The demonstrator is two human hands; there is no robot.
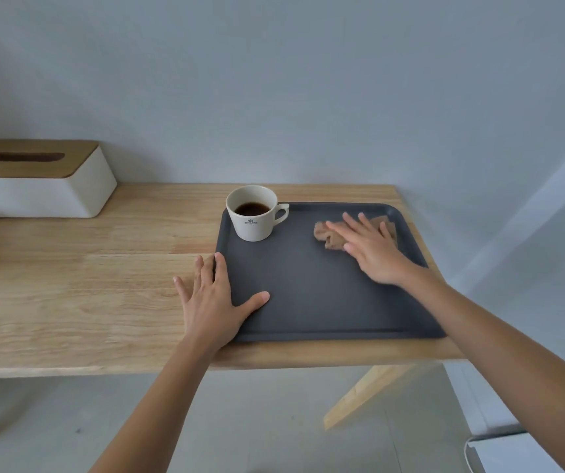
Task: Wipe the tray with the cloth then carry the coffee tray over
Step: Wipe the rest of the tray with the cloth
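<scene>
We press our right hand (373, 252) flat, fingers spread, on the cloth (329, 235) at the tray's (308, 295) two o'clock. Our left hand (214, 303), also spread, braces the tray's nine o'clock edge. The cup (252, 216) stands at eleven o'clock.

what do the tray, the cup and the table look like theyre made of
Tray: likely matte dark grey plastic, smooth with a moulded rim. Cup: glazed white ceramic, glossy. Table: pale wood, visible grain and joined strips.
</scene>
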